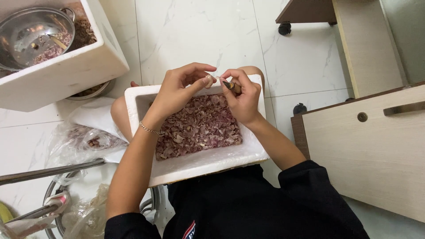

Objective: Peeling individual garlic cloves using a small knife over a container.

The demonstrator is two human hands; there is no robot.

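Head camera, looking down: the left hand (pixel 179 90) has its thumb and fingertips pinched shut on a small pale clove (pixel 208 81), most likely garlic or shallot, too small to tell which. The right hand (pixel 242 98) is curled closed around a small knife with a wooden handle (pixel 232 85), its tip meeting the clove where the two hands come together. A thin chain bracelet (pixel 150 130) sits on the left wrist.

Both hands hover over the far edge of a white foam box (pixel 208 161) resting on the person's lap; its floor is covered with reddish-purple papery peels (pixel 199 128). The clove is held just above those peels, near the box's far rim.

Up at the left, a second white foam box (pixel 66 73) holds a metal colander (pixel 31 33) with more peel scraps. Crumpled clear plastic bags (pixel 84 139) lie on the white tiled floor to the left, and a pale wooden cabinet (pixel 376 146) stands to the right.
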